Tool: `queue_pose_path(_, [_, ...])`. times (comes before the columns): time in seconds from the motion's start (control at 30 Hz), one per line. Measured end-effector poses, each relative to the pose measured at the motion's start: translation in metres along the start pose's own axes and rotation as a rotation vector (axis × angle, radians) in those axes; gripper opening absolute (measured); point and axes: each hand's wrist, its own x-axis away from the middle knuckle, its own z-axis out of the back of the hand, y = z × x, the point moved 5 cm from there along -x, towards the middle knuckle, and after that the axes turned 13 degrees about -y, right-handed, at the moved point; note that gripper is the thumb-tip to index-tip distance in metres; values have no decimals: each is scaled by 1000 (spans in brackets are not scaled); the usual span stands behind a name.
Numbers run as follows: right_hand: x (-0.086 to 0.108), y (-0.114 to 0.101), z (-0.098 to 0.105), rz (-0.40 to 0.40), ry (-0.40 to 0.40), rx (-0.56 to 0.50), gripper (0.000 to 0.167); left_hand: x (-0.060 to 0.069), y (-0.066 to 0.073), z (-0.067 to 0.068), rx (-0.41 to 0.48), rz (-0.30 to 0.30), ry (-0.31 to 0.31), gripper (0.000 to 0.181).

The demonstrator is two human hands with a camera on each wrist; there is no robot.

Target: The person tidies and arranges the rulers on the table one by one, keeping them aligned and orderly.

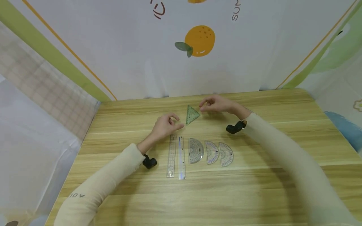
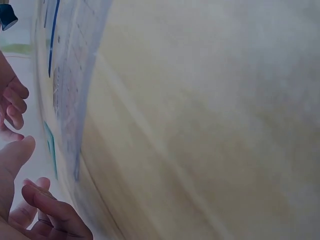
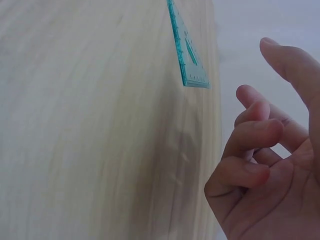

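Note:
A green see-through set square (image 1: pixel 192 115) (image 3: pixel 190 57) lies on the wooden table between the two hands. My left hand (image 1: pixel 166 125) (image 2: pixel 45 210) hovers by its lower left corner, thumb and forefinger apart, with nothing held. On the other side, my right hand (image 1: pixel 216 103) (image 3: pixel 265 160) is beside the set square's right corner, its fingers loosely bent and the thumb apart from them, also holding nothing. Closest below the left hand are a clear ruler (image 1: pixel 171 157) and a second clear ruler (image 1: pixel 182 158), lying side by side.
To the right of the rulers lie a large clear protractor (image 1: pixel 195 151), a smaller protractor (image 1: pixel 211 152) and another small protractor (image 1: pixel 226 154) in a row. The wooden table (image 1: pixel 203 197) ends at a white cloth (image 1: pixel 118 56) printed with an orange.

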Motion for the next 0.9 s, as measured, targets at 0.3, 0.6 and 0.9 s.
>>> queue_pose_path(0.3, [-13,0,0,-15,11,17,40,-6,4,0,-48,42,1,35])
queue_pose_path(0.6, [-23,2,2,-37,21,86,41,-17,6,-2,-78,73,-11,33])
queue_pose_path(0.9, [-33,3,2,-12,21,109,41,-23,5,-4,-93,76,-22,34])
